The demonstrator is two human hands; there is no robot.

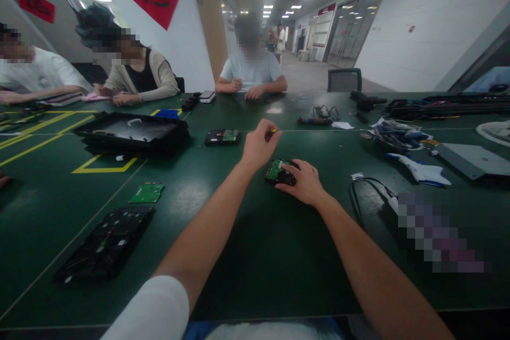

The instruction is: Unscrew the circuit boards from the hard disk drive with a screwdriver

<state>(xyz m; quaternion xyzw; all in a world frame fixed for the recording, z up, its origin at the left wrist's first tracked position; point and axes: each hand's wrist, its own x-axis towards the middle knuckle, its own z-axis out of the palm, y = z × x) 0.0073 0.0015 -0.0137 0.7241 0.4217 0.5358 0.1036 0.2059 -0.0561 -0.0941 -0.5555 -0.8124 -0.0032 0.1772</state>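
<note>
My right hand [305,181] grips a hard drive [274,171] on the green table, fingers and thumb along its sides. The drive lies with its green circuit board facing up, and my hand covers its right part. Just above and left of it, my left hand [258,144] is closed in a pinch. A bit of yellow shows between its fingers, on a small thing mostly hidden by the hand. Another hard drive [222,137] with a green board lies farther off to the left. A loose green circuit board [146,193] rests nearer me.
Black drive housings [107,244] lie front left, beyond them a stack of black trays [131,130]. To the right are a power strip cable [370,180], a glove [420,170], a metal box [474,159] and a cable heap [398,134]. People sit across the table.
</note>
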